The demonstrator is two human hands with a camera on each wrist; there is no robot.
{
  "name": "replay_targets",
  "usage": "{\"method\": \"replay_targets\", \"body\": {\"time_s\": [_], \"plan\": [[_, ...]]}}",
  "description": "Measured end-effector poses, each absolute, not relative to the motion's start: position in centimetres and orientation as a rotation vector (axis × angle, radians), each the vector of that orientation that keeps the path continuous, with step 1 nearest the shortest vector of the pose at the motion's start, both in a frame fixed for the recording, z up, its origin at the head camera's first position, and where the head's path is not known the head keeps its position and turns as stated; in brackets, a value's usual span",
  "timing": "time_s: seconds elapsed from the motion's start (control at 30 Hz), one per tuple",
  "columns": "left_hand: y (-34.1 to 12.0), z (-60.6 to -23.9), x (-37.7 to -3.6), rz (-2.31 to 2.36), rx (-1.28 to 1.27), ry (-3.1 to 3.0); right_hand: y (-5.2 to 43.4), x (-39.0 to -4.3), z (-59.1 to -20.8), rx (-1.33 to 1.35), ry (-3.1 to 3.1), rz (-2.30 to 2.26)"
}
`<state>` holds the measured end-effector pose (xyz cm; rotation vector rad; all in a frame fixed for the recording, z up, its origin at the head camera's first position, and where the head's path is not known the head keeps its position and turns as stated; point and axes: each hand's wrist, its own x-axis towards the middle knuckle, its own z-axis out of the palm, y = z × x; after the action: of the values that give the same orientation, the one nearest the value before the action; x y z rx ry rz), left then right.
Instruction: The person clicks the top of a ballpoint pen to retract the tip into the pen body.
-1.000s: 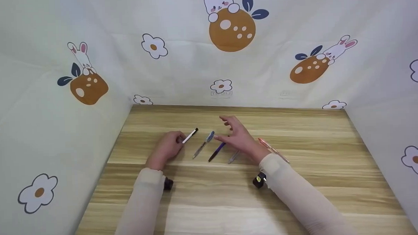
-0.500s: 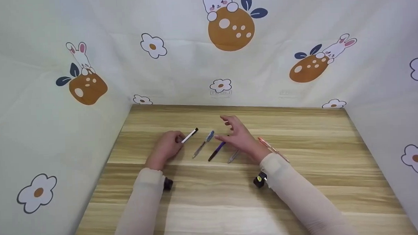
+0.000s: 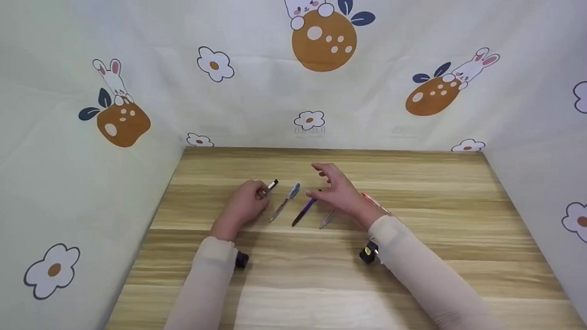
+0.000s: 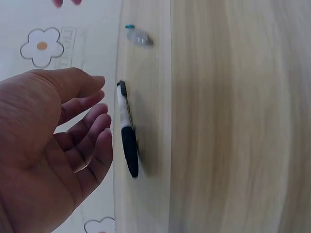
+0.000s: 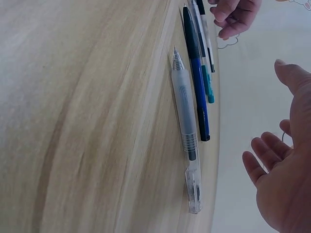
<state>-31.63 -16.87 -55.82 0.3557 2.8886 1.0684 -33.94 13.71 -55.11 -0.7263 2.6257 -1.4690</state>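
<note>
My left hand (image 3: 243, 204) rests beside the black-and-white pen (image 4: 126, 131), fingers loose and apart, gripping nothing. My right hand (image 3: 341, 192) hovers open over the clear pen (image 5: 187, 131) and dark blue pen (image 5: 196, 73), which lie side by side on the tabletop (image 3: 297, 282), within easy reach.

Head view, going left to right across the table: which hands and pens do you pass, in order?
left hand → black-and-white pen → clear pen with blue cap → dark blue pen → right hand → orange pen. The clear pen lying partly under the right hand is left out.
</note>
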Motion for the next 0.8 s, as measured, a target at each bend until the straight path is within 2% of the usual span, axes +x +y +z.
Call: {"method": "replay_targets", "body": {"time_s": [0.4, 0.8], "plan": [[-14.5, -55.9, -31.3, 1.058, 0.448, 2.792, 13.9, -33.7, -54.9, -0.738, 2.612, -1.475], [-13.6, -56.1, -31.2, 1.032, 0.424, 2.765, 12.8, -34.1, -55.6, -0.815, 2.587, -1.441]]}}
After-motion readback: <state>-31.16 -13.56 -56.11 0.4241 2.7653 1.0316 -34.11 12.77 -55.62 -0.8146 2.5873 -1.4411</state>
